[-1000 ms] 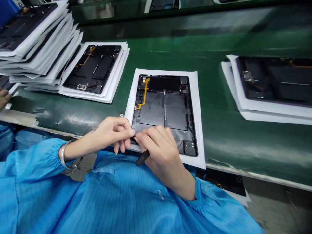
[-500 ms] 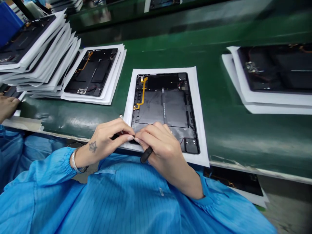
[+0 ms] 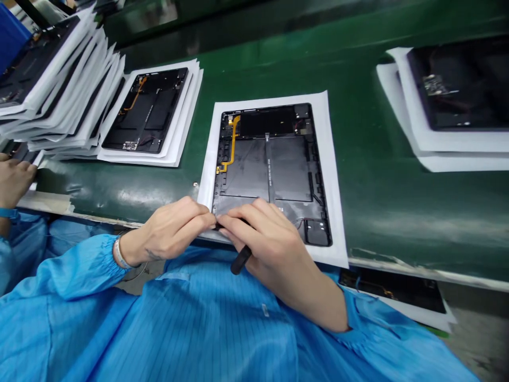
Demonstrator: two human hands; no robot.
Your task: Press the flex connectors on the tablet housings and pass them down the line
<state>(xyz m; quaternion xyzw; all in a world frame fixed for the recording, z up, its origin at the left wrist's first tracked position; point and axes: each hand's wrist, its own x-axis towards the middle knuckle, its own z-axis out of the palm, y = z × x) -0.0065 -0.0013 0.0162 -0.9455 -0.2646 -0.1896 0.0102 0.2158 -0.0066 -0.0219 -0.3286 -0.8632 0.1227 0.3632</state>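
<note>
On a green bench, a white sheet bore an open tablet, its battery and orange ribbon already laid in. The right hand, curled round a black handle, and left hand pinched at the near left corner, work there unfinished, apparently on something dark.

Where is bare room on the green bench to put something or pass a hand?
The green bench has a wide bare patch between the middle tablet and right tablet, a narrower one between middle and left tablet, and more beyond the middle tablet. Crowded: the stack at far left, and the middle tablet's near-left corner, with left hand and right hand.
</note>
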